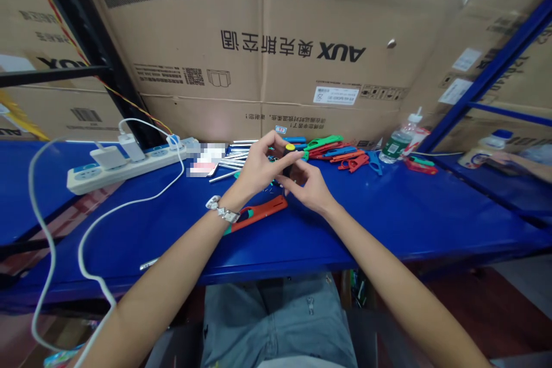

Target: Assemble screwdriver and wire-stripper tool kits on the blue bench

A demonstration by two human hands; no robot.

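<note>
Firstly, at the nearest, grey trousers are seen below the edge of the blue table. A little beyond this edge, an orange plastic handle is laid flat, partly covered by the left wrist. Just above the table, a dark tool with a yellow end is gripped by the left hand, with thumb and fingers bent around it near this end. The right hand is curled close to its lower part; whether something is pinched there cannot be told, since the fingertips are partly hidden. By judgement, the tool should be light, stiff and somewhat slippery, so it is best grasped around the dark body. Farther away, metal rods and coloured plastic pieces are spread, and behind them a big cardboard box is placed.
</note>
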